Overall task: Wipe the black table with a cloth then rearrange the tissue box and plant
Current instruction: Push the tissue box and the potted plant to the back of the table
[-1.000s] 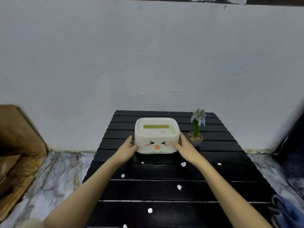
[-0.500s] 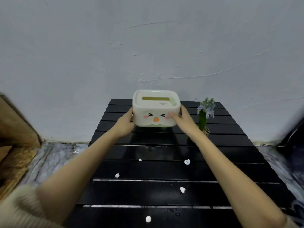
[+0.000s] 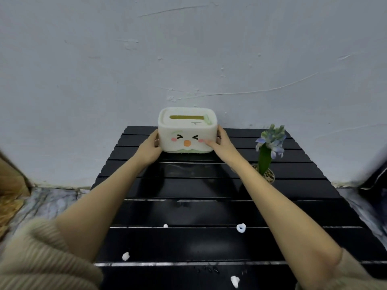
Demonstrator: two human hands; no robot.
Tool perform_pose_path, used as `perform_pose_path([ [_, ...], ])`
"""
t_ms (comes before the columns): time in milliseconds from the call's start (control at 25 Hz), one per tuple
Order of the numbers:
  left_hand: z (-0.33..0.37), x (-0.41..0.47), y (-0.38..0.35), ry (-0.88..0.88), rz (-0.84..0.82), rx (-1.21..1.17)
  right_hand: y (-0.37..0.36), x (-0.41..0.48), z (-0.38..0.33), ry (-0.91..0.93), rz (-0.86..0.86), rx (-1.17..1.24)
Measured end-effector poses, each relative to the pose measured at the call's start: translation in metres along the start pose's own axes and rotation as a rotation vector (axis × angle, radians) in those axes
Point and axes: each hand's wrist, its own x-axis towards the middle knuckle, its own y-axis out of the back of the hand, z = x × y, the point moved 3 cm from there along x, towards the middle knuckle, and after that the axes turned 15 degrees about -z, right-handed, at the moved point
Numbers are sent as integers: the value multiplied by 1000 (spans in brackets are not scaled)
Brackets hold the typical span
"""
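A white tissue box (image 3: pixel 187 130) with a cartoon face is held between both hands above the back of the black slatted table (image 3: pixel 209 210). My left hand (image 3: pixel 149 150) presses its left side and my right hand (image 3: pixel 223 144) grips its right side. A small potted plant (image 3: pixel 268 151) with blue flowers stands at the back right of the table, just right of my right forearm. Several small white scraps (image 3: pixel 240 228) lie on the table's near half. No cloth is in view.
A pale plaster wall (image 3: pixel 188 59) rises right behind the table. Marble-patterned floor (image 3: pixel 52 204) shows on both sides. A brown wooden object (image 3: pixel 10 181) sits at the far left, and something dark (image 3: pixel 374 176) at the far right edge.
Both hands lifted the tissue box off the table's middle and carried it toward the back edge near the wall. The view has moved closer to the table.
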Motion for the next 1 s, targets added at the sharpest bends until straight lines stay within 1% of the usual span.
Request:
perform_pose_path([
  [80, 7, -7, 2, 57, 15, 49, -2, -12, -6, 3, -10, -47],
  [160, 14, -24, -1, 103, 54, 151, -6, -32, -17, 24, -10, -117],
  [280, 17, -60, -17, 77, 78, 310, -13, -70, -25, 18, -55, -203],
  [440, 0, -96, -42, 73, 8, 390, -14, -127, -14, -59, -71, -270],
  [560, -3, -106, -49, 80, 17, 408, -12, -171, -10, -71, -61, -334],
  [680, -12, -107, -50, 130, 28, 394, -3, -202, -8, -33, 14, -357],
  [760, -16, -107, -54, 145, 18, 416, 9, -208, -5, -22, 146, -360],
  [840, -18, -107, -56, 149, 15, 437, 23, -203, -3, -51, 269, -395],
  [880, -18, -107, -56, 147, 17, 435, 28, -197, 0, -88, 292, -417],
  [1000, -19, -107, -54, 122, 36, 420, 37, -171, 12, -215, 245, -390],
])
